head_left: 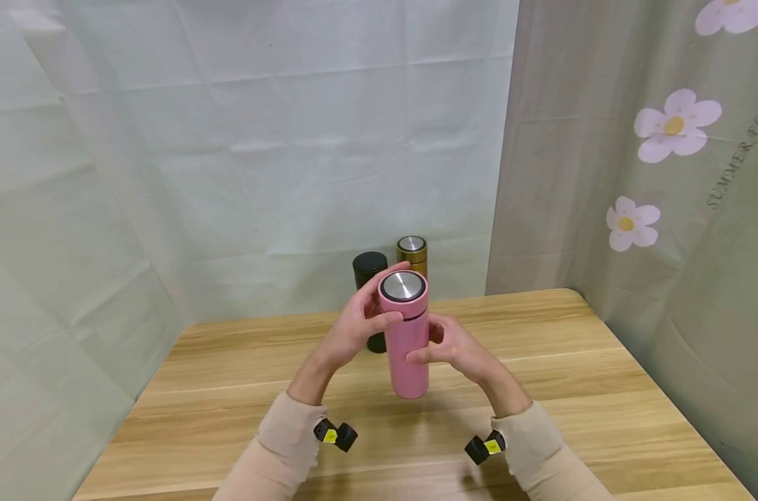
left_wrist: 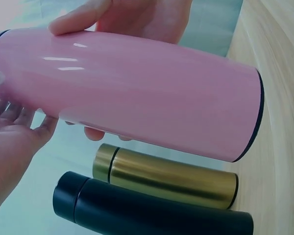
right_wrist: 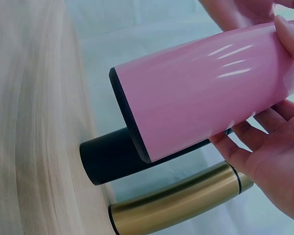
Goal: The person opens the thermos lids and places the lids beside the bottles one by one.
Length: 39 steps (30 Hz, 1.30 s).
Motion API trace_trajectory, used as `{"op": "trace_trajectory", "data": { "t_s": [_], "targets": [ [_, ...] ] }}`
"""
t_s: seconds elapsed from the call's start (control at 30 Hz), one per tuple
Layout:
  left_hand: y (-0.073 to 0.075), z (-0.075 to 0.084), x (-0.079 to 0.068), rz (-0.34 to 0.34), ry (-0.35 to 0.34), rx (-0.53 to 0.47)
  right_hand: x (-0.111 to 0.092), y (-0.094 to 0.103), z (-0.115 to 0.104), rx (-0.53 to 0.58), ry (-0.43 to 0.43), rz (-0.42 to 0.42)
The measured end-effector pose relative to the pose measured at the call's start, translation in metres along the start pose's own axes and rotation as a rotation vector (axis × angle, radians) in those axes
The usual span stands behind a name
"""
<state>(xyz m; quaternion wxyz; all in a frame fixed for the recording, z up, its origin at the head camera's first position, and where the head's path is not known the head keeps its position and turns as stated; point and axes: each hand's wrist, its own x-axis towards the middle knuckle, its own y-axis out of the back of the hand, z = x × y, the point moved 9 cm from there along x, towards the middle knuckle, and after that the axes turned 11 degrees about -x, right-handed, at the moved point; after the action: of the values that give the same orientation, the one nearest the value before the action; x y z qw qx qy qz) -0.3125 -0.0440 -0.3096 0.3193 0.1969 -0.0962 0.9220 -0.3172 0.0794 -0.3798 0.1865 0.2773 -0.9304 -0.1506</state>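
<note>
Both hands hold a pink thermos bottle (head_left: 407, 355) upright above the table, its steel-topped lid facing up. The left hand (head_left: 357, 324) grips it at the lid, thumb across the front near the dark seam. Lower down, the right hand (head_left: 457, 346) holds the body from the right side, thumb on the front. In the left wrist view the pink thermos (left_wrist: 161, 88) spans most of the frame, with its black-ringed base to the right. The right wrist view shows the base of the pink thermos (right_wrist: 186, 93) off the wood.
Behind the pink thermos stand a black bottle (head_left: 370, 263) and a gold bottle (head_left: 413, 255), both partly hidden in the head view. The wooden table (head_left: 241, 390) ends at a pale curtain (head_left: 304, 153). A flower-print curtain (head_left: 567, 153) hangs on the right.
</note>
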Motion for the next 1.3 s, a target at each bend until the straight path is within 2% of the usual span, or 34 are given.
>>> {"op": "trace_trajectory", "data": {
  "t_s": [0.17,0.33,0.63,0.97,1.07,1.3],
  "targets": [
    [-0.0009,0.0019,0.0002,-0.034,0.005,0.001,0.0006,0.0004,-0.0034,-0.001,0.001,0.001],
    [0.0,0.004,-0.0017,-0.025,0.005,0.012,0.0003,-0.0003,-0.0047,0.0,0.003,-0.002],
    [0.0057,0.0049,-0.0008,0.084,-0.008,0.015,-0.0002,0.0004,-0.004,0.011,0.002,-0.001],
    [0.0035,-0.0031,-0.0048,-0.002,0.024,-0.016,0.0015,-0.0009,-0.0056,0.001,0.006,-0.005],
    [0.0044,-0.004,-0.0051,0.003,0.026,-0.012,0.002,-0.0016,-0.0047,0.001,0.003,-0.007],
    [0.0058,-0.004,-0.0027,0.064,0.011,-0.04,0.0011,-0.0011,-0.0044,0.001,0.009,-0.003]
  ]
}}
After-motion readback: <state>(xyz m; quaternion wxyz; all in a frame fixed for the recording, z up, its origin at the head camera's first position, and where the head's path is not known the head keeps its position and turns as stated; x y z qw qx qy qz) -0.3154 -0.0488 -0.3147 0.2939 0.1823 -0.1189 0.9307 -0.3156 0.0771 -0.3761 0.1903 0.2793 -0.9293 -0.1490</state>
